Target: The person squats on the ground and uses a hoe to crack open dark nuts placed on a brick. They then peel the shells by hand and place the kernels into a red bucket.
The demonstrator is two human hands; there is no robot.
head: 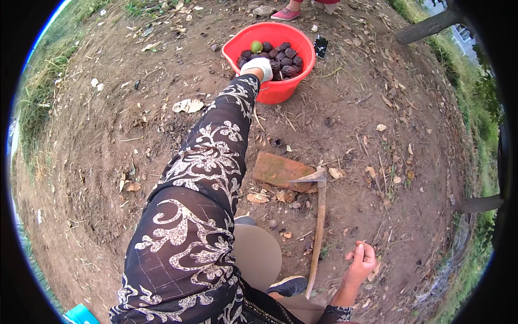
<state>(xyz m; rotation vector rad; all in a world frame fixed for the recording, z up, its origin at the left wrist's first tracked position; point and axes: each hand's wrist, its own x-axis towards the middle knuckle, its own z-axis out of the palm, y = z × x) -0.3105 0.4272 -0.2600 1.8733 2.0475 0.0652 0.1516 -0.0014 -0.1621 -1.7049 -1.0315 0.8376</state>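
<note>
My left hand [259,68], in a white glove, reaches over the near rim of a red plastic basin [279,91]. Its fingers are hidden against dark, wrinkled fruits [288,61] that look like walnuts in blackened husks. One smooth green fruit [256,47] lies among them. My bare right hand [362,259] hangs low on the right, fingers loosely curled, with nothing visible in it. To its left lies a small hoe-like tool [319,218] with a wooden handle. The metal blade [309,177] of this tool rests across a reddish brick [279,170].
Bare soil [121,162] carries dry leaves and twigs. A smartphone [321,46] lies right of the basin. Beyond it shows another person's pink shoe [286,14]. Tree trunks [429,28] stand at the right. A turquoise object [81,315] is at the lower left.
</note>
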